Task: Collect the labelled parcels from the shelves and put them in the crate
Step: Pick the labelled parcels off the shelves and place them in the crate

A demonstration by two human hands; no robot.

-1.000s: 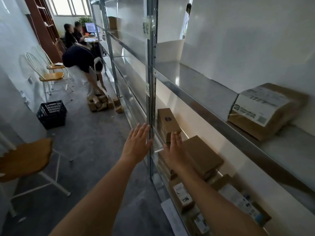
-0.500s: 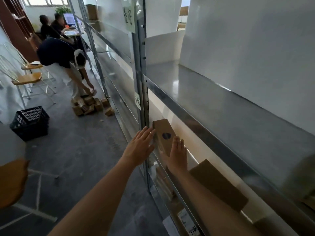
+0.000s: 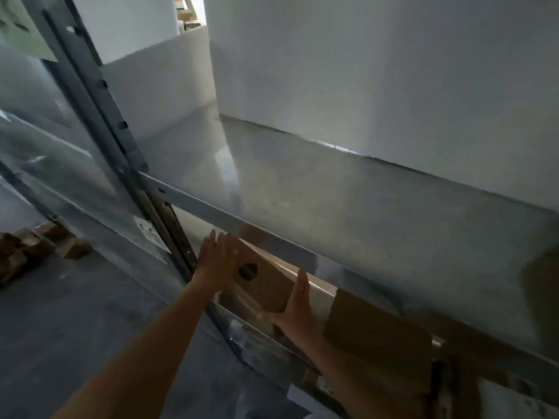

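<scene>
A brown cardboard parcel [image 3: 263, 281] with a dark round sticker sits tilted at the front of the lower shelf, held between both hands. My left hand [image 3: 215, 261] presses flat against its left side with straight fingers. My right hand [image 3: 295, 308] lies along its right side, fingers straight up and thumb hooked under the near end. A second, larger brown parcel [image 3: 378, 334] lies on the same shelf just to the right. The crate is out of view.
A bare metal shelf [image 3: 332, 207] juts out directly above the held parcel. A grey upright post [image 3: 121, 140] stands just left of my left hand. Several brown boxes [image 3: 39, 246] lie on the grey floor at far left. More parcels [image 3: 317, 385] show on a shelf below.
The view has swung right and closer to the shelf. Both hands went from reaching beside the parcel to clasping it, and its near end is now tipped out toward me.
</scene>
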